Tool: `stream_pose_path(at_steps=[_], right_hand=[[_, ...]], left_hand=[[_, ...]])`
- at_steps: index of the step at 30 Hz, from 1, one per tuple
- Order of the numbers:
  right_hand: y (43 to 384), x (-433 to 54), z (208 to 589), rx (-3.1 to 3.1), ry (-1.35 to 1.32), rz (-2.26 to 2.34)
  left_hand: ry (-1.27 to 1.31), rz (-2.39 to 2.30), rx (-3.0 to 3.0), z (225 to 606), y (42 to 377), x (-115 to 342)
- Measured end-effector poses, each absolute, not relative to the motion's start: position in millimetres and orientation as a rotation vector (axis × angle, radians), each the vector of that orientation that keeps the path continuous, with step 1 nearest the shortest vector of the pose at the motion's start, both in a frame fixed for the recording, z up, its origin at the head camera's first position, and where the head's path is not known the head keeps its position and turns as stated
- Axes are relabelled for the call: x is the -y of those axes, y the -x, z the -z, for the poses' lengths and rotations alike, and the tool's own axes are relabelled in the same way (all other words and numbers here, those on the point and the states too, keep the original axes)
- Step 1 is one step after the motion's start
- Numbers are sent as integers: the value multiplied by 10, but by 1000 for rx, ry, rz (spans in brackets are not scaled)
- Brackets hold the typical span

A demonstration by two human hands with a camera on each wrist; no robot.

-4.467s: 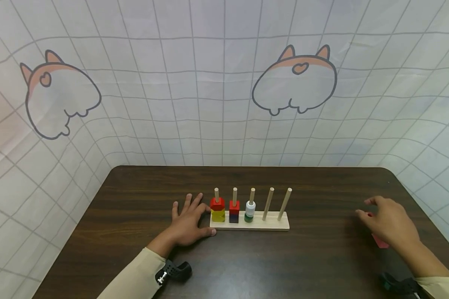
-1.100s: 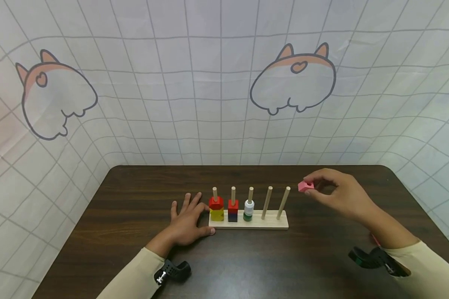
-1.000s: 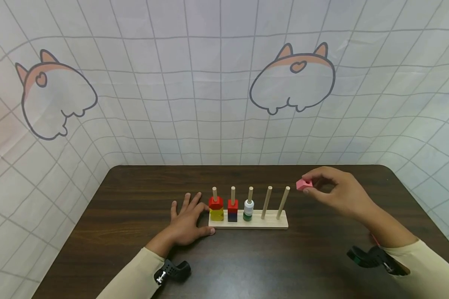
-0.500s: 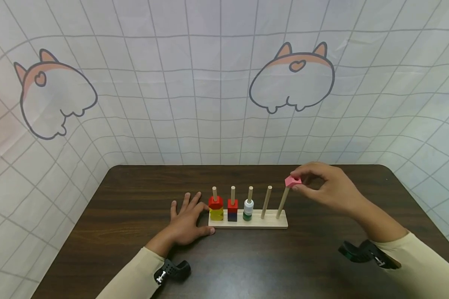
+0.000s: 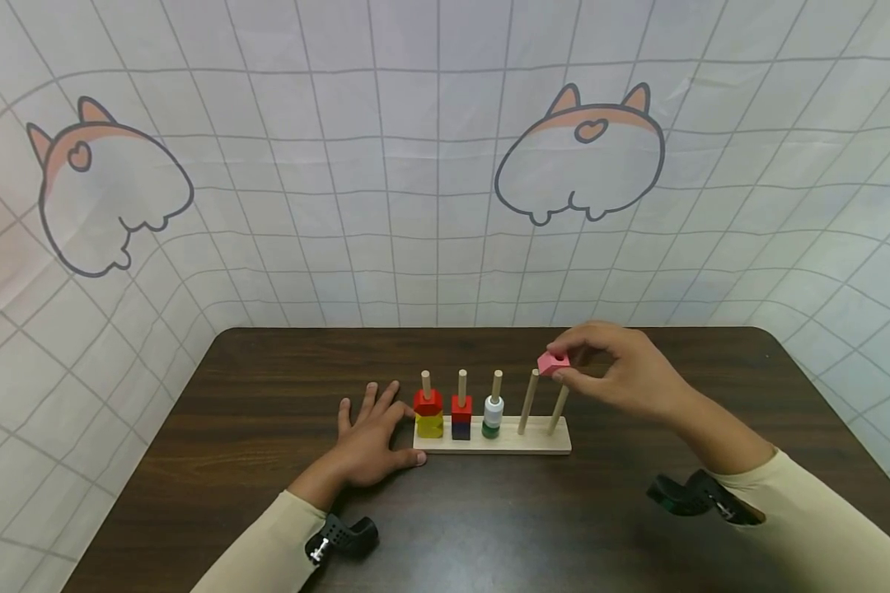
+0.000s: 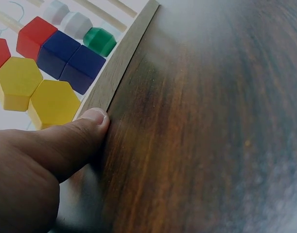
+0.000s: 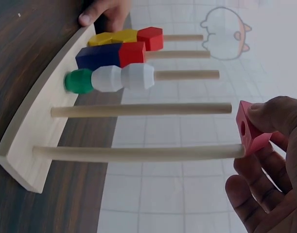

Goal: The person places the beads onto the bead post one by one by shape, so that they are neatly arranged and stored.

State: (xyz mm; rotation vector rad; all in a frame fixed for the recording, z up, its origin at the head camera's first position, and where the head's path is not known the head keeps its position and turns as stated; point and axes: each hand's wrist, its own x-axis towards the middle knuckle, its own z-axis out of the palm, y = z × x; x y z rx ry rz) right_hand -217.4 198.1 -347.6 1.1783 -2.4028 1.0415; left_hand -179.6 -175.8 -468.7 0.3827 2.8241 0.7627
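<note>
A wooden base (image 5: 519, 445) with several upright pegs stands mid-table. My left hand (image 5: 371, 449) lies spread at its left end, with the thumb (image 6: 92, 121) touching the base's front corner. My right hand (image 5: 630, 371) pinches a pink block (image 7: 253, 130) with a hole through it, between thumb and fingers. The block is level with the tops of the two bare pegs on the right, just beside the fourth peg (image 7: 143, 110). The first peg carries yellow hexagonal blocks (image 6: 19, 80) under a red one, the second dark blue blocks (image 6: 70, 60) under a red cube, the third a green bead (image 6: 99, 41) under white ones.
The dark wood table (image 5: 489, 527) runs back to a white grid-patterned curtain (image 5: 341, 206) with cartoon animal prints. Each wrist wears a black strapped device, the left (image 5: 341, 539) and the right device (image 5: 704, 498).
My right hand has come from the table's right side, lifting the pink block and carrying it left past the last peg towards the fourth. The left hand stays at the base.
</note>
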Motion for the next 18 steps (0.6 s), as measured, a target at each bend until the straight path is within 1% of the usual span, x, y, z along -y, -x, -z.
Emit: stream_pose_path(at_steps=[18], right_hand=[[2179,-1785,3560,2430,-1189,-1081]], left_hand=[[-386,-757,-2822,4711,1798,1768]])
